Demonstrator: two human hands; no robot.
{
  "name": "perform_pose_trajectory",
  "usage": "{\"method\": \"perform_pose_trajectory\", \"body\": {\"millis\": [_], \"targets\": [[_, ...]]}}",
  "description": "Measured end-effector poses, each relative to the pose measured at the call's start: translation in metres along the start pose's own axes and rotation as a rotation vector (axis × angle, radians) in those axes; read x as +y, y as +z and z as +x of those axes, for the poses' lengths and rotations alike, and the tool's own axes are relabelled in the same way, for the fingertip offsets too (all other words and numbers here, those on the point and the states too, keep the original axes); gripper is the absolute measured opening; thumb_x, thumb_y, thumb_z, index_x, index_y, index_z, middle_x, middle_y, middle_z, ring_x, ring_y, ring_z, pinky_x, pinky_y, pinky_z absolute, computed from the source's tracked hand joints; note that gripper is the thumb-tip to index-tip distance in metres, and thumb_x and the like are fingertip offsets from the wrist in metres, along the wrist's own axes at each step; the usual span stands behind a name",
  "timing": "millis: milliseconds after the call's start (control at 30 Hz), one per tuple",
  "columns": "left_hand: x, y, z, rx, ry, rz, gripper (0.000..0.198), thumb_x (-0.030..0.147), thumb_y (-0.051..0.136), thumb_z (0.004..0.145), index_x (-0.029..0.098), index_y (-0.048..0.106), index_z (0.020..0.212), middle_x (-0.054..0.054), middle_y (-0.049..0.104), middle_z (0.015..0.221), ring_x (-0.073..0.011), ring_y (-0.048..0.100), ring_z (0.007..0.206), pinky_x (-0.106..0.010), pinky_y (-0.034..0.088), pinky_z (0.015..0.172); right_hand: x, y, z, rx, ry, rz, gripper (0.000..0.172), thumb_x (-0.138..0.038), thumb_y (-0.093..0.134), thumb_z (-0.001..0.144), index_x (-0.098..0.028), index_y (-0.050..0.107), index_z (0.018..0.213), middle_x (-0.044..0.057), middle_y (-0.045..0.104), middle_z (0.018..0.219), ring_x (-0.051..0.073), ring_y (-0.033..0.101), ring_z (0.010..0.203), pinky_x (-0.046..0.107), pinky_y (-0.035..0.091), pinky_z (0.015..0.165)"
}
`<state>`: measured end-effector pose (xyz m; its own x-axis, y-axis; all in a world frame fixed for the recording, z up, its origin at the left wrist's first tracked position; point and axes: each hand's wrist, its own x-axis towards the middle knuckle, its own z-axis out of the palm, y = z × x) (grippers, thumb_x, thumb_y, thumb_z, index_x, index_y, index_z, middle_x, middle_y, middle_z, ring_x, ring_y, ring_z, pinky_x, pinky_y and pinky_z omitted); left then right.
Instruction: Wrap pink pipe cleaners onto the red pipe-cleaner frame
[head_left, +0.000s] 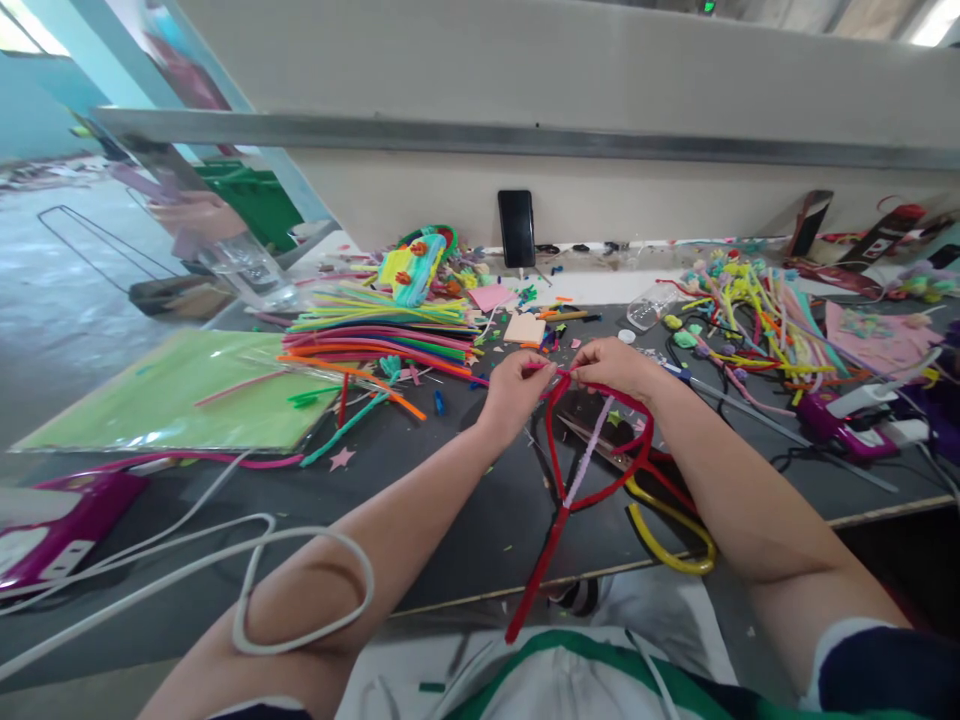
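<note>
Both hands meet above the middle of the table, working on a red pipe cleaner shape (549,455). Its red strands bend into open loops, and a twisted red stem points down toward me. A lavender pipe cleaner (590,450) runs up through the middle of the loops. My left hand (517,392) pinches a pinkish-red strand at the top, thumb against fingers. My right hand (613,366) pinches the same top part from the right, close to the left fingertips. Under the shape lies a yellow handle (675,560) of a tool, partly covered.
Bundled colourful pipe cleaners (382,335) lie left of centre beside a green plastic-wrapped sheet (172,390). More pipe cleaners (780,320) pile up at right. A phone (517,228) leans on the back panel. White cable (300,535) loops over my left forearm. Purple power strips (847,425) sit at both sides.
</note>
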<state>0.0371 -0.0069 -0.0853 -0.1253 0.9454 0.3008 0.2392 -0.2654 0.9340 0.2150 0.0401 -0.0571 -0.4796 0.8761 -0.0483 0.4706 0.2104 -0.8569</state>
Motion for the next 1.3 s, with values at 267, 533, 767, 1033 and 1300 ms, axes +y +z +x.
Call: {"method": "perform_pose_trajectory", "body": {"millis": [267,533,767,1033,1300], "targets": [[0.008,0.008,-0.016,-0.059,0.321,0.207,0.013,0.028,0.063,0.079,0.020,0.067,0.070,-0.005,0.062,0.079,-0.0170,0.056,0.082,-0.028,0.041,0.079,0.006,-0.003,0.005,0.038,-0.035,-0.087,0.011,-0.025,0.062,0.070,-0.015,0.067,0.071,0.001,0.064,0.056,0.011,0.057,0.050,0.021,0.041,0.047],[0.000,0.012,-0.021,-0.132,0.507,0.544,0.013,0.023,0.059,0.079,0.021,0.071,0.072,-0.007,0.067,0.086,-0.0222,0.052,0.091,-0.038,0.033,0.085,0.008,0.001,0.007,0.055,-0.079,-0.133,0.012,-0.026,0.063,0.069,-0.015,0.068,0.071,0.000,0.064,0.056,0.010,0.054,0.049,0.021,0.040,0.048],[0.014,-0.002,-0.014,-0.146,0.477,0.435,0.027,0.013,0.057,0.071,0.023,0.073,0.091,-0.007,0.065,0.097,-0.0233,0.051,0.101,-0.039,0.034,0.093,-0.001,-0.004,-0.004,-0.002,-0.021,0.060,0.012,-0.026,0.065,0.067,-0.015,0.065,0.072,-0.002,0.062,0.057,0.010,0.055,0.051,0.020,0.043,0.051],[0.016,-0.011,0.006,-0.483,-0.577,-0.517,0.035,0.047,0.058,0.080,0.012,0.065,0.076,-0.008,0.065,0.071,-0.0158,0.060,0.064,-0.029,0.049,0.066,-0.027,-0.009,-0.028,-0.082,-0.101,0.086,0.015,-0.029,0.063,0.071,-0.015,0.062,0.076,-0.003,0.060,0.063,0.009,0.054,0.055,0.021,0.041,0.055],[0.016,-0.006,-0.006,-0.783,-0.687,-0.700,0.043,0.055,0.056,0.081,0.012,0.062,0.075,-0.005,0.059,0.063,-0.0156,0.061,0.060,-0.033,0.053,0.068,-0.021,-0.008,-0.024,-0.103,-0.156,0.028,0.013,-0.027,0.061,0.072,-0.015,0.063,0.076,-0.002,0.061,0.063,0.009,0.054,0.056,0.020,0.039,0.056]]}}
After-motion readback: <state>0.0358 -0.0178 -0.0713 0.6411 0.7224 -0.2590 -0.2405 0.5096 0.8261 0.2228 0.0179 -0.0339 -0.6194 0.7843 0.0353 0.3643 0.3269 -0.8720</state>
